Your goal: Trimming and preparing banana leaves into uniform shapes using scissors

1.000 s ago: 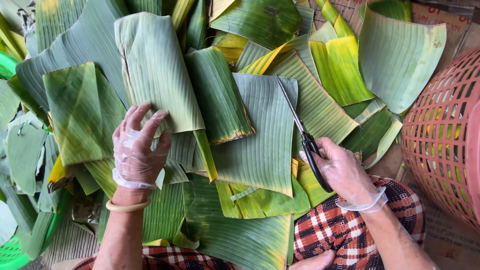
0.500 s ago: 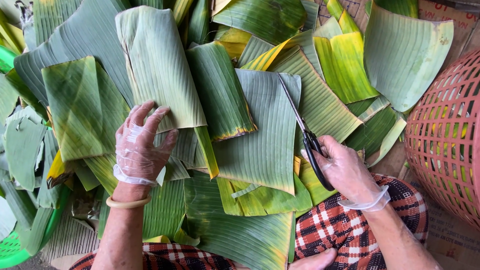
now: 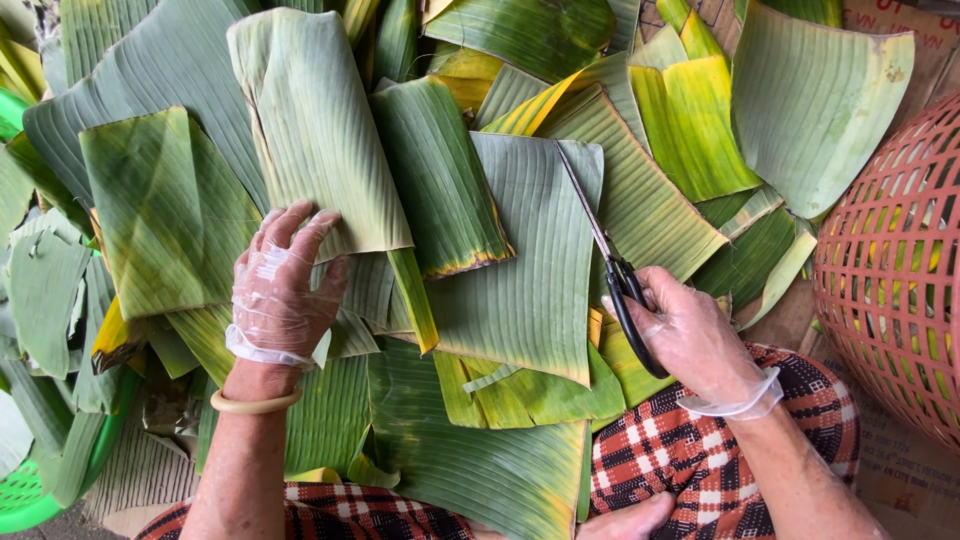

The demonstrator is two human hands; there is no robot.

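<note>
The left hand (image 3: 280, 285), in a thin clear glove, lies flat with fingers spread on the near edge of a pale, curled banana leaf (image 3: 315, 130) at centre left. It presses rather than pinches; whether the thumb hooks under the leaf edge cannot be made out.

The right hand (image 3: 695, 340), also gloved, is closed around the black handles of a pair of scissors (image 3: 610, 270). The handles are mostly buried in the palm, so only a loop shows. The blades point to the far side and lie along the right edge of a broad grey-green leaf piece (image 3: 520, 270) in the middle of the pile. They appear nearly together, though how far they part is hard to tell, since the lower blade is lost against the leaf.

Many overlapping leaves, green and yellow, cover whatever surface lies beneath, so it cannot be seen. A large curved leaf (image 3: 815, 105) sits at the far right, its top cut off by the frame. A red woven basket (image 3: 890, 270) stands at the right, cut off by the edge, with something yellow dimly visible through its mesh. A green plastic rim (image 3: 30, 500) peeks out at the near left, mostly hidden under leaf scraps. Red checked cloth (image 3: 680, 450) covers the person's lap near the right wrist, half hidden by leaves.
</note>
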